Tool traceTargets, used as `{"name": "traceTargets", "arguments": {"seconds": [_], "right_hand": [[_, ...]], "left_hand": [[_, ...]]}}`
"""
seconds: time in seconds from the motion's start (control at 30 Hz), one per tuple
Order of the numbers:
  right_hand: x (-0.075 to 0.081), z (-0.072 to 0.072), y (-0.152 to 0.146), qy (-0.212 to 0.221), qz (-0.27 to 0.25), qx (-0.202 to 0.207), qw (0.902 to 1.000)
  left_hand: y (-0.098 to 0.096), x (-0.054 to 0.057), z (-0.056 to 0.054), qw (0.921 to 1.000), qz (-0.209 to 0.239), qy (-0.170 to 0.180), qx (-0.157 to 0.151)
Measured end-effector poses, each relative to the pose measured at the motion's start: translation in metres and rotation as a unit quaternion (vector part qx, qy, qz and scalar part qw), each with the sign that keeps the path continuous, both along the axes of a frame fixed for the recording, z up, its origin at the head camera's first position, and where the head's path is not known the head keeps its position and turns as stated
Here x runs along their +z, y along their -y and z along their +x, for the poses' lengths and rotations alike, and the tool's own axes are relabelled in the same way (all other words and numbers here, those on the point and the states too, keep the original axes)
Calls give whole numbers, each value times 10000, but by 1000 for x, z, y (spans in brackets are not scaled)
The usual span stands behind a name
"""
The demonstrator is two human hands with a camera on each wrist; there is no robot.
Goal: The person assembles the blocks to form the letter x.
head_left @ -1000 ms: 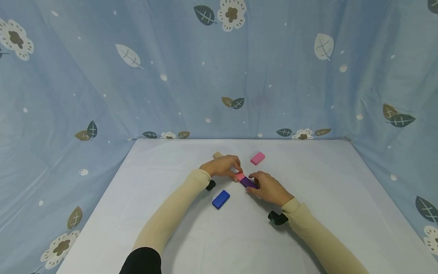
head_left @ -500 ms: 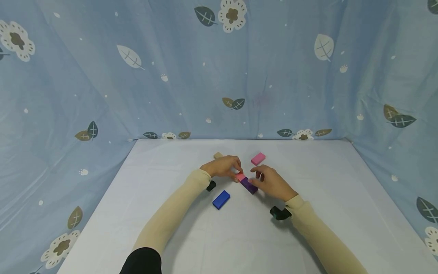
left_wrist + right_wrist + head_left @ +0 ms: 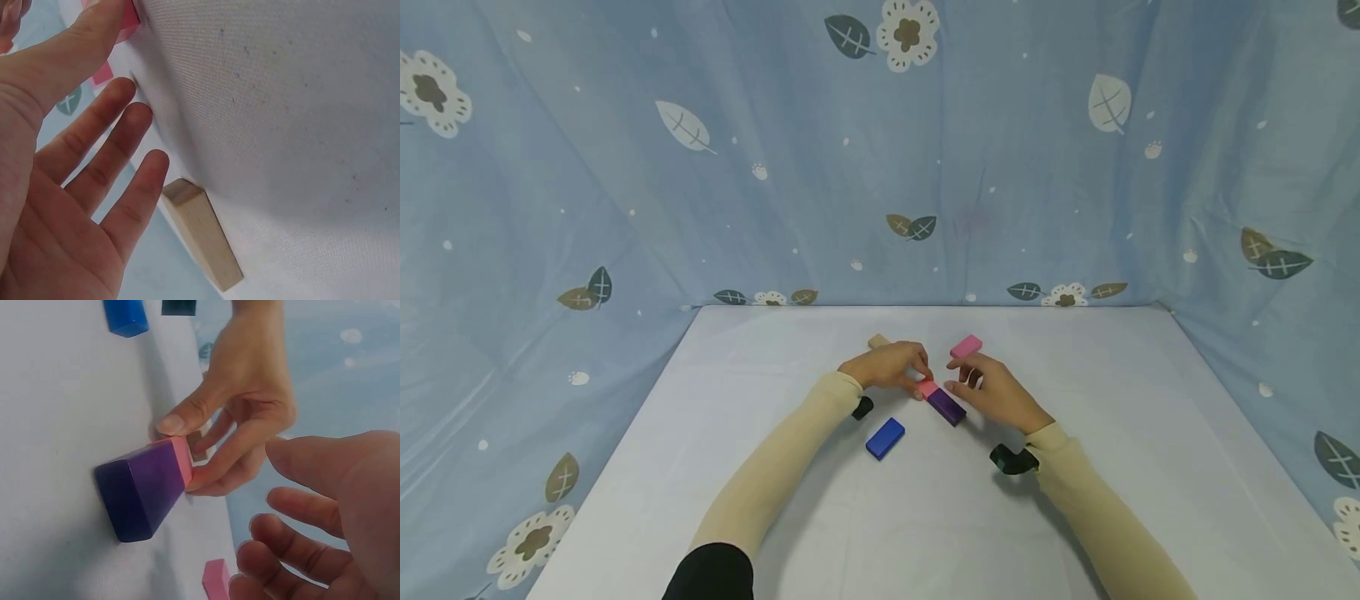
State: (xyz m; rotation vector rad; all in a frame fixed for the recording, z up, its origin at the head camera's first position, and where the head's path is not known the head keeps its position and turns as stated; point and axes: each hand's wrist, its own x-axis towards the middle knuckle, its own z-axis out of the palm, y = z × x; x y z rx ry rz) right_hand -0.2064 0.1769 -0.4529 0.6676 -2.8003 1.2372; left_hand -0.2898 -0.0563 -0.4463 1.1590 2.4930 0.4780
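My left hand (image 3: 889, 364) pinches a salmon-pink block (image 3: 928, 388) between thumb and forefinger, its other fingers spread apart. Against the near end of that block lies a purple block (image 3: 947, 407), the two end to end in a line on the white table. My right hand (image 3: 997, 393) hovers just right of the purple block, fingers relaxed and holding nothing. In the right wrist view the purple block (image 3: 147, 487) stands apart from the right fingertips. Behind the right hand's fingers a brighter pink block (image 3: 966, 343) shows.
A blue block (image 3: 885, 438) lies on the near side of the left hand. Beyond that hand is a bare wooden block (image 3: 877, 341), partly hidden. A blue patterned curtain (image 3: 880, 150) hangs along the back edge of the white table (image 3: 775, 333).
The right hand has let go of the purple block and moved slightly right and away, fingers loosened. The left hand stays on the salmon-pink block, and the blocks have hardly moved.
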Motion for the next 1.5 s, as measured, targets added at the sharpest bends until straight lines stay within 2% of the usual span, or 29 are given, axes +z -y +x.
{"name": "traceTargets", "arguments": {"seconds": [0.3, 0.53, 0.83, 1.37, 1.5], "right_hand": [[-6, 1, 0, 162, -199, 56, 9997], [-10, 0, -1, 317, -228, 152, 9991], [-17, -4, -2, 545, -171, 247, 9981], [-23, -5, 0, 556, 2, 460, 9974], [-24, -5, 1, 554, 11, 508, 9972]], "left_hand": [[0, -3, 3, 9998, 58, 137, 114], [-3, 0, 4, 9999, -34, -29, 98], [-2, -1, 3, 9998, 10, 60, 174], [-1, 2, 3, 9991, 7, 248, 348], [-1, 1, 2, 9994, 1, 194, 299]]}}
